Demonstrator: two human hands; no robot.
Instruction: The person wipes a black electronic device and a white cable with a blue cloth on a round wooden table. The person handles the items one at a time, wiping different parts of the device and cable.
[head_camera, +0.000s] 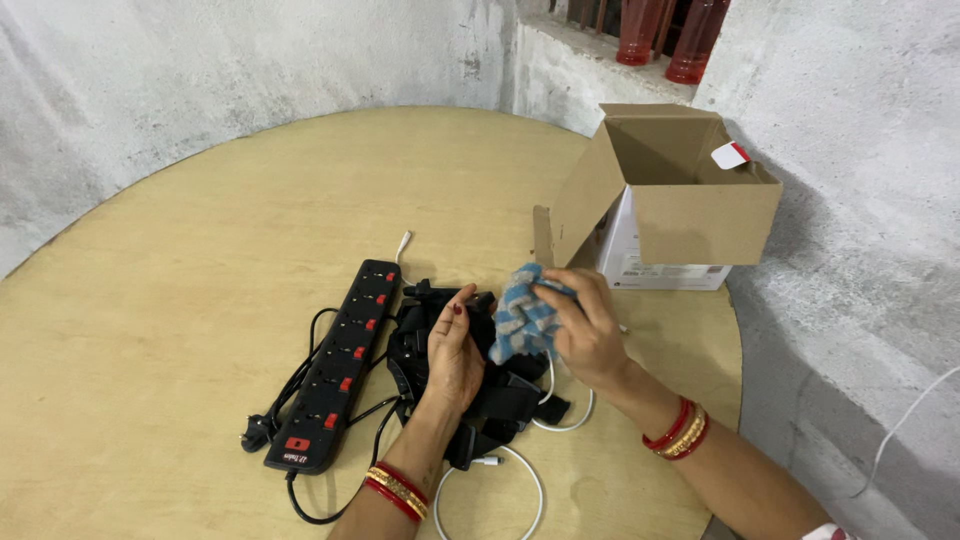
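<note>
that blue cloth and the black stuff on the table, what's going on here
A person sits at a round wooden table. The left hand holds a small black device over a heap of black straps, and the right hand presses a blue checked cloth to it. A black power strip lies alongside, an open cardboard box behind.

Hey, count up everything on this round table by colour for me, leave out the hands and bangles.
Black: 2, the power strip and the strap bundle under the left hand.
White: 2, the cable and the box.
Brown: 1, the open cardboard box.
Blue: 1, the cloth in the right hand.
Total: 6
</note>
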